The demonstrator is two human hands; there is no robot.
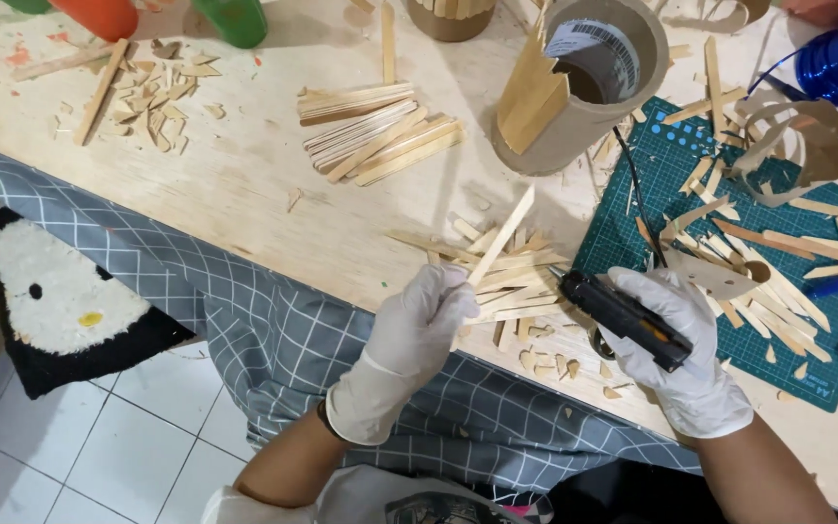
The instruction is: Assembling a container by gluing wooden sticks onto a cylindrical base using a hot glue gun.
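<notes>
Both gloved hands hover at the worktop (pixel 244 184) edge: left hand (pixel 419 325) pinches a wooden stick (pixel 502 236), right hand (pixel 676 340) grips a black glue gun (pixel 625 318).

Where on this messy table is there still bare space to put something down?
The widest bare patch of the wooden tabletop lies between the chip scraps at far left, the stack of flat wooden sticks and the checked cloth. It is crowded on the green cutting mat, around the cardboard tube, and before the left hand and right hand.
</notes>
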